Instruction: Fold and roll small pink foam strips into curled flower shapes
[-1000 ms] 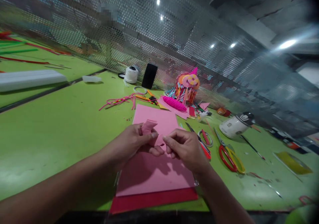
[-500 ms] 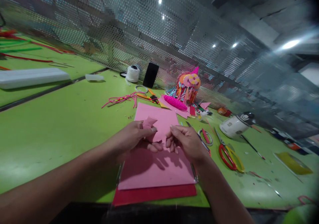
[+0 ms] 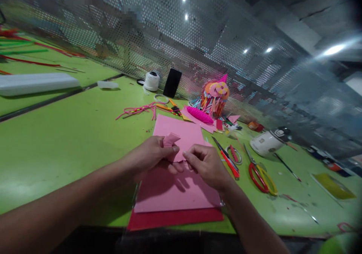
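My left hand (image 3: 154, 154) pinches a small folded piece of pink paper (image 3: 171, 139) between thumb and fingers, its lower fingers stretched out underneath. At the right edge of that piece, my right hand (image 3: 202, 161) is closed, thumb against forefinger, and its tips meet the paper there. Both hands are above a large pink sheet (image 3: 181, 199), which lies over a red sheet (image 3: 175, 219). An orange-red utility knife (image 3: 230, 163) lies just right of my right hand.
Scissors (image 3: 261, 178) with red and yellow handles and a roll of tape (image 3: 239, 158) lie to the right, near a white pot-like container (image 3: 268, 143). Behind the sheets are pink cord (image 3: 135, 111), a bright pink yarn bundle (image 3: 199, 115), a fringed paper figure (image 3: 216, 95) and a black phone-like slab (image 3: 172, 83).
My right hand has moved left and closed in on the edge of the folded pink paper. More of the utility knife shows. My left hand has stayed nearly still.
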Demonstrator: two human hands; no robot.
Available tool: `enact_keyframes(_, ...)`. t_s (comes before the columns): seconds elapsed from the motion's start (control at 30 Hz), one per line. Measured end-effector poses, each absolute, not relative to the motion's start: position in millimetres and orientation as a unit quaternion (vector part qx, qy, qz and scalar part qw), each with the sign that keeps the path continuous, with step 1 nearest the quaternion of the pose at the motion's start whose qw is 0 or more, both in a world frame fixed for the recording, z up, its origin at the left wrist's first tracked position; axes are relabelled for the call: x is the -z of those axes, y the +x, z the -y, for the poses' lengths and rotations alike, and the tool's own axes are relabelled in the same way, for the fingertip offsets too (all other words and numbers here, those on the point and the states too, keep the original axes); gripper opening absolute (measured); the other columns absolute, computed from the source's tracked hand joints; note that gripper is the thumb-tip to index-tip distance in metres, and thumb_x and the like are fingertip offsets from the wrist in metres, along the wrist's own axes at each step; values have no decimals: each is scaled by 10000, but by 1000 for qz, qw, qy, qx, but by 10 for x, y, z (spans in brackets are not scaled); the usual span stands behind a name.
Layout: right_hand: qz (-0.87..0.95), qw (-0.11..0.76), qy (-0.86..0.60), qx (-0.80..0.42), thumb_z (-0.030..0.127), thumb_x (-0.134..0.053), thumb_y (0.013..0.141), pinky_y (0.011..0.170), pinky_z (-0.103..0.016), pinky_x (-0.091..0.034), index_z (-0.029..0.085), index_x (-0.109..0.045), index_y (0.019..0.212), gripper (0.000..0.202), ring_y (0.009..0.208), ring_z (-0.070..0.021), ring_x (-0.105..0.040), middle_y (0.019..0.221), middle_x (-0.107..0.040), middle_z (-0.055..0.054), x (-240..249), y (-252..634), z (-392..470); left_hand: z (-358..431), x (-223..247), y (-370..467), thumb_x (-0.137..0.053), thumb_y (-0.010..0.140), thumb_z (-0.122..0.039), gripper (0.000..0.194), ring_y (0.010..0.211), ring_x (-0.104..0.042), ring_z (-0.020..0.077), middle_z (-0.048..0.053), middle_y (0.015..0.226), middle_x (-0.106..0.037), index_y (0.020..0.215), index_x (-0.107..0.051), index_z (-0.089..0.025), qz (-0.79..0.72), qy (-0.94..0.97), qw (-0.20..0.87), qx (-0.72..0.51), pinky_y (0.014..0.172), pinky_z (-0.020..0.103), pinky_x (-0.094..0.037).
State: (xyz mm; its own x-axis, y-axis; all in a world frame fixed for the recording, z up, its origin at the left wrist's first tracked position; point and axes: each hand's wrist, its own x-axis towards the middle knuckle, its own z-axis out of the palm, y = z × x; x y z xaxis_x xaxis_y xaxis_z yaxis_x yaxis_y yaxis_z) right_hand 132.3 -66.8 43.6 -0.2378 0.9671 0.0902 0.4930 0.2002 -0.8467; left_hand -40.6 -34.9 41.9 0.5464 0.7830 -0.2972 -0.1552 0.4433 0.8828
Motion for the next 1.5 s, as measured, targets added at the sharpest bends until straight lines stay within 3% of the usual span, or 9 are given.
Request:
enact_keyframes(0.23, 698, 336, -510, -374, 382, -530, 847, 480, -193, -322, 140, -537, 621, 331, 497, -70, -407, 546, -493, 24, -390, 1312, 643, 323, -420, -430, -644, 744, -206, 261, 463, -625, 134, 27, 476, -576, 556, -477, -134, -374, 430, 764, -302, 438, 171, -462)
enact_keyframes(0.37, 659, 340, -497, -451, 480, -481, 856, 461, -190, -347, 137, -552, 677, 394, 468, -69, -447, 550, -516, 16, -361, 1346, 588, 274, -414, -470, -657, 725, -229, 169, 556, -667, 177, 40, 599, -614, 713, -526, -124, -338, 433, 783, -293, 480, 206, -503)
enact_keyframes(0.47, 624, 361, -487, -492, 528, -457, 852, 452, -194, -368, 131, -563, 747, 425, 470, -77, -479, 574, -539, 2, -340, 1379, 549, 246, -400, -494, -659, 711, -259, 214, 604, -680, 208, 55, 680, -625, 818, -528, -127, -320, 430, 794, -288, 503, 241, -519)
enact_keyframes(0.6, 631, 363, -471, -498, 518, -462, 854, 461, -201, -383, 132, -545, 688, 428, 476, -77, -481, 582, -551, -9, -335, 1398, 533, 243, -391, -494, -663, 664, -196, 278, 648, -685, 239, 67, 702, -628, 887, -511, -129, -323, 421, 795, -294, 509, 267, -524)
enact_keyframes(0.73, 638, 354, -474, -493, 494, -523, 824, 457, -191, -376, 130, -561, 686, 391, 475, -68, -477, 575, -542, 4, -360, 1389, 541, 258, -403, -478, -628, 655, -156, 194, 624, -676, 243, 37, 619, -590, 806, -509, -134, -334, 407, 794, -305, 507, 295, -536)
enact_keyframes(1.0, 636, 351, -477, -495, 443, -570, 801, 456, -182, -386, 130, -566, 697, 330, 480, -64, -491, 578, -549, 12, -352, 1378, 532, 281, -415, -448, -638, 684, -223, 146, 600, -660, 240, 80, 646, -620, 710, -533, -125, -294, 401, 809, -314, 501, 332, -548)
enact_keyframes(1.13, 630, 341, -487, -499, 454, -556, 807, 426, -176, -375, 132, -563, 689, 343, 444, -63, -488, 531, -536, 23, -338, 1380, 531, 284, -417, -433, -626, 681, -155, 123, 525, -620, 172, 35, 648, -592, 748, -524, -138, -304, 409, 790, -341, 472, 295, -544)
enact_keyframes(1.27, 627, 308, -496, -516, 461, -571, 795, 411, -176, -376, 136, -548, 679, 346, 430, -66, -497, 536, -548, 24, -324, 1375, 540, 272, -422, -441, -622, 690, -137, 184, 498, -598, 139, 10, 675, -586, 838, -515, -154, -313, 422, 778, -345, 444, 267, -532)
enact_keyframes(1.5, 624, 299, -502, -520, 454, -597, 780, 424, -159, -354, 128, -554, 682, 343, 450, -50, -481, 554, -551, 25, -328, 1379, 544, 243, -356, -461, -752, 626, -136, 469, 486, -619, 118, 26, 686, -642, 1029, -513, -126, -314, 472, 755, -329, 493, 211, -529)
